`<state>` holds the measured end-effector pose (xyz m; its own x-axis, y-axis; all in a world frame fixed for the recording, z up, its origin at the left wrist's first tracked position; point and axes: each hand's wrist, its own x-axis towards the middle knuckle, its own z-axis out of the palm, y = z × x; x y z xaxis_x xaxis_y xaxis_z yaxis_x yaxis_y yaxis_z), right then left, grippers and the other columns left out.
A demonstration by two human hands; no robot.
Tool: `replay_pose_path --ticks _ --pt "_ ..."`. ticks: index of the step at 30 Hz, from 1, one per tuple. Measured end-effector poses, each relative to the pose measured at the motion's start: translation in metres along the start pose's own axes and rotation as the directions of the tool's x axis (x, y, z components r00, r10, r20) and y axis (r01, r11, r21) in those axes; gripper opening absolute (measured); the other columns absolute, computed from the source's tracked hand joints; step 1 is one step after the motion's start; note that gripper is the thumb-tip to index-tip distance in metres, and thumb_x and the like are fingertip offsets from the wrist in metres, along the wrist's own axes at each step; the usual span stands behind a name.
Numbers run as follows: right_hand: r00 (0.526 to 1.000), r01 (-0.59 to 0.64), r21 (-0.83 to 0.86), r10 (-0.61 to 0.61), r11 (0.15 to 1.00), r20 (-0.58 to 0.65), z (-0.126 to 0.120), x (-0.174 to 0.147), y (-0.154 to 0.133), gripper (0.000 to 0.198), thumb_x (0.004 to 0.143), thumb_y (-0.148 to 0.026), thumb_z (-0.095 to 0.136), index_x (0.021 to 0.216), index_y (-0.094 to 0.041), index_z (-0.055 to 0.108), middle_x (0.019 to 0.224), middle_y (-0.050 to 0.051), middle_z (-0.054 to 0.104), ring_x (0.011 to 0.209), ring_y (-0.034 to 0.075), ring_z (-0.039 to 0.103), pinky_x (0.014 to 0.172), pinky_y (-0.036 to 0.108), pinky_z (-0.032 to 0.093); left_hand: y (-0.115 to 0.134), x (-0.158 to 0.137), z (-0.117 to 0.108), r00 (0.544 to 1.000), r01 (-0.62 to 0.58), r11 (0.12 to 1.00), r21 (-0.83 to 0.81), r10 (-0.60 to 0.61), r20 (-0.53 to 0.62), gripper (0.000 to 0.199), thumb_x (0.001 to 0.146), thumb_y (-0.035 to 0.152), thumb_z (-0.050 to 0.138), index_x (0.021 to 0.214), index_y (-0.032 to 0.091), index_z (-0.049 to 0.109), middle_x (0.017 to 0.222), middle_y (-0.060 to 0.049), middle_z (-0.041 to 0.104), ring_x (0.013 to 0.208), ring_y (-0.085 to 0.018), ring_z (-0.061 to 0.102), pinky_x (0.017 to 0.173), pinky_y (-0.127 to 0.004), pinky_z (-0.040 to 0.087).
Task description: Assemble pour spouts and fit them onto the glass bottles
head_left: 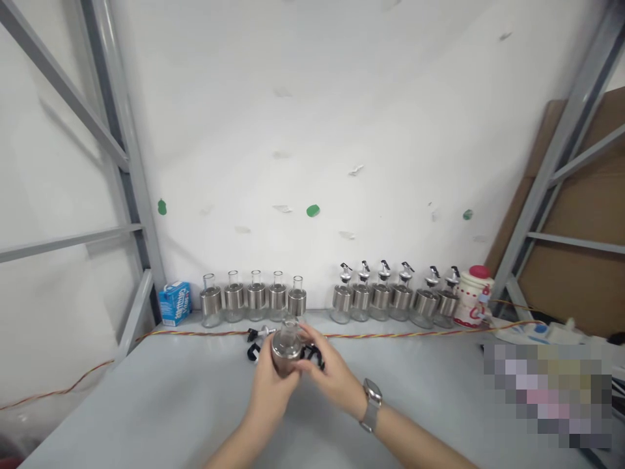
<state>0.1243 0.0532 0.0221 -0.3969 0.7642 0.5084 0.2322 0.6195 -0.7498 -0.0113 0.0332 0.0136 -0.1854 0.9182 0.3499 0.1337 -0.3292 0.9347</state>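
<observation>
A glass oil bottle (286, 348) with a brushed-metal sleeve and a bare, uncapped neck is held up over the table, tilted a little. My left hand (271, 381) wraps round its left side and underside. From the right, my right hand (325, 368) has its thumb and fingers against the same bottle. Just behind the hands lie a loose metal pourer spout (262, 332) and black plastic pieces (253, 353), partly hidden by the hands and bottle. More black parts (313, 354) show past my right fingers.
Several uncapped bottles (234, 296) line the wall at left; several with pourer spouts (362, 298) stand at right. A blue carton (174, 303), a white-and-red container (473, 296), a twisted red-yellow wire (381, 335) and a power strip (537, 331) also border the grey table (161, 404).
</observation>
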Motion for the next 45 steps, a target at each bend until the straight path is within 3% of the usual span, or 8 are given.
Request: replay_pose_path --ticks 5,9,19,23,26,30,40,45 --pt "0.989 -0.032 -0.295 -0.013 0.955 -0.150 -0.032 0.000 0.044 0.029 0.083 -0.023 0.040 0.109 -0.023 0.051 0.111 0.007 0.051 0.106 0.020 0.044 0.093 0.040 0.034 0.001 0.026 -0.029 0.916 0.099 0.991 0.089 -0.055 -0.398 0.050 0.057 0.032 0.067 0.100 0.018 0.044 0.088 -0.004 0.057 0.079 -0.019 0.057 0.075 -0.035 0.044" --pt "1.000 -0.022 -0.425 0.027 0.905 0.005 -0.040 -0.001 0.067 0.039 0.081 -0.011 0.035 0.114 -0.026 0.050 0.117 0.005 0.050 0.107 0.019 0.042 0.093 0.039 0.033 -0.018 0.047 -0.062 0.770 0.207 0.947 0.245 -0.003 -0.638 0.054 0.053 0.030 0.069 0.099 0.019 0.043 0.086 -0.002 0.054 0.077 -0.017 0.055 0.073 -0.033 0.044" --pt "0.992 -0.035 -0.551 0.098 0.834 0.085 -0.036 -0.003 0.072 0.036 0.075 -0.009 0.047 0.107 -0.024 0.056 0.097 0.005 0.056 0.093 0.019 0.046 0.084 0.031 0.037 -0.039 0.059 -0.074 0.742 0.248 0.896 0.369 0.069 -0.667 0.066 0.051 0.028 0.071 0.109 0.014 0.041 0.095 -0.010 0.052 0.090 -0.025 0.051 0.078 -0.042 0.041" --pt "0.989 -0.067 -0.623 0.133 0.780 0.060 -0.037 -0.002 0.074 0.036 0.075 -0.011 0.049 0.109 -0.024 0.054 0.094 0.005 0.056 0.091 0.019 0.046 0.082 0.029 0.036 -0.015 0.045 -0.061 0.655 0.006 0.731 0.683 0.513 -0.555 0.075 0.063 0.030 0.064 0.126 0.015 0.026 0.125 -0.016 0.035 0.119 -0.029 0.028 0.097 -0.048 0.020" --pt "0.986 -0.108 -0.649 0.165 0.753 0.028 -0.037 -0.002 0.075 0.037 0.075 -0.012 0.049 0.111 -0.020 0.052 0.095 0.007 0.055 0.092 0.019 0.046 0.084 0.029 0.034 -0.014 0.035 -0.050 0.713 -0.318 0.509 0.800 0.685 -0.152 0.043 0.073 0.022 0.055 0.114 0.018 0.043 0.109 -0.011 0.048 0.106 -0.024 0.043 0.092 -0.040 0.031" --pt "0.974 -0.192 -0.678 0.220 0.710 -0.045 -0.039 -0.002 0.075 0.027 0.074 -0.018 0.053 0.100 -0.013 0.057 0.091 0.010 0.056 0.088 0.021 0.047 0.081 0.030 0.035 -0.030 0.029 -0.035 0.900 -0.384 0.465 0.797 0.381 0.211 0.027 0.076 0.027 0.049 0.101 0.020 0.052 0.094 -0.007 0.052 0.088 -0.021 0.050 0.077 -0.035 0.041" --pt "0.941 -0.338 -0.618 0.274 0.710 -0.200 -0.046 0.001 0.044 0.026 0.069 -0.043 0.058 0.071 -0.016 0.058 0.065 0.005 0.058 0.073 0.021 0.049 0.062 0.028 0.035 -0.036 0.026 -0.036 0.973 -0.215 0.462 0.860 0.027 0.229 0.018 0.073 0.017 0.049 0.088 0.023 0.056 0.091 -0.002 0.058 0.091 -0.021 0.049 0.077 -0.034 0.032" --pt "0.911 -0.412 -0.053 0.410 0.909 -0.046 -0.034 -0.005 0.008 0.032 0.067 -0.048 0.056 0.072 -0.016 0.059 0.054 0.000 0.053 0.052 0.013 0.046 0.049 0.023 0.033 -0.039 0.026 -0.034 0.978 -0.190 0.471 0.861 0.010 0.211 0.024 0.073 0.018 0.047 0.095 0.023 0.055 0.092 -0.005 0.058 0.093 -0.025 0.048 0.080 -0.039 0.029"
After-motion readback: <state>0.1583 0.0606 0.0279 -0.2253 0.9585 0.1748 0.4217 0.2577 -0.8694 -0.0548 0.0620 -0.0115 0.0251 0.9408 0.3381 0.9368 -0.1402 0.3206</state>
